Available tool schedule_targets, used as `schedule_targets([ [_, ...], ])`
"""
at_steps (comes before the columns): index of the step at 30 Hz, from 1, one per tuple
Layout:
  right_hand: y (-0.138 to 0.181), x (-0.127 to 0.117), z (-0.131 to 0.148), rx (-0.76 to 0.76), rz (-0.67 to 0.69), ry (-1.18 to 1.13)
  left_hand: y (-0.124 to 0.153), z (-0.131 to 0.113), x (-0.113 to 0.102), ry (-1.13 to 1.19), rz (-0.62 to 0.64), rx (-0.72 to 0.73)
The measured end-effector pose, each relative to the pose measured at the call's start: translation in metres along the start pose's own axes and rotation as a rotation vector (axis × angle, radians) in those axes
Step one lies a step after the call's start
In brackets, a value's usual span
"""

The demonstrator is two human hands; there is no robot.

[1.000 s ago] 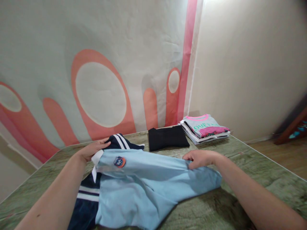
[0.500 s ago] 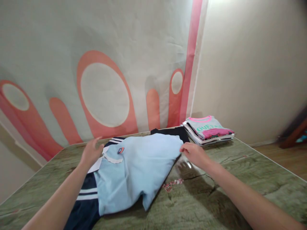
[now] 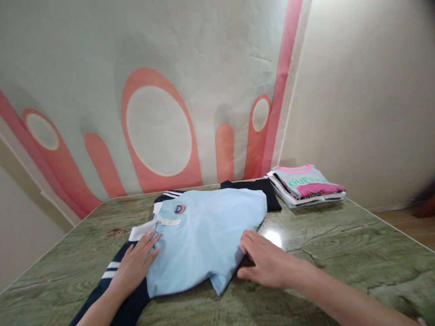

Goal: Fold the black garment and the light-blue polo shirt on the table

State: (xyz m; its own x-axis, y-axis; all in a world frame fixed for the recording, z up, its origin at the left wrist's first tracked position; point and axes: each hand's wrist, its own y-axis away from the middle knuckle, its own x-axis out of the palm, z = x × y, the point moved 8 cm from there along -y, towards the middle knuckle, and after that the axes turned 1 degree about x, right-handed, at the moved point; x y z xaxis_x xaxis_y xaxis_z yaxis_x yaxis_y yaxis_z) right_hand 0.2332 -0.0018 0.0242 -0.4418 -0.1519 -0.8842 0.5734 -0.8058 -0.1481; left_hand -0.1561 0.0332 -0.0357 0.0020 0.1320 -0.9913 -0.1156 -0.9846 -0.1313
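A light blue polo shirt [image 3: 204,235] with a white collar, navy striped sleeves and a round chest badge lies folded on the green marbled table [image 3: 326,244]. My left hand [image 3: 137,262] rests flat on its left side, fingers stretched toward the collar. At the shirt's right edge, my right hand [image 3: 263,262] lies with fingers together and the thumb tucked under the fabric.
A folded black garment [image 3: 272,192] lies behind the blue shirt. A stack of folded shirts [image 3: 307,185], grey and pink on top, sits in the far right corner by the wall. A painted wall stands close behind the table.
The shirt's right half was folded over to the left and laid flat. Both hands came down onto the shirt, the left onto its left side and the right onto its right edge.
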Motion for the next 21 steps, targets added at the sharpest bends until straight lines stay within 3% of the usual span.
schedule_targets([
  [4, 0.000, 0.028, 0.048, -0.082, -0.093, 0.043, -0.004, -0.004, 0.000, -0.041, 0.019, -0.024],
  [9, -0.016, 0.038, 0.034, 0.018, -0.222, 0.057, -0.005, -0.008, 0.001, -0.071, 0.045, -0.048],
  [12, -0.020, 0.019, 0.005, 0.027, -0.346, -0.072, -0.003, -0.026, -0.003, -0.109, 0.062, -0.087],
  [16, -0.015, -0.023, -0.023, -0.042, -0.511, -0.174, 0.006, -0.068, -0.015, -0.174, 0.067, -0.124],
  [21, -0.001, -0.071, -0.023, -0.304, -0.387, -0.090, 0.022, -0.106, -0.022, -0.142, 0.148, -0.008],
])
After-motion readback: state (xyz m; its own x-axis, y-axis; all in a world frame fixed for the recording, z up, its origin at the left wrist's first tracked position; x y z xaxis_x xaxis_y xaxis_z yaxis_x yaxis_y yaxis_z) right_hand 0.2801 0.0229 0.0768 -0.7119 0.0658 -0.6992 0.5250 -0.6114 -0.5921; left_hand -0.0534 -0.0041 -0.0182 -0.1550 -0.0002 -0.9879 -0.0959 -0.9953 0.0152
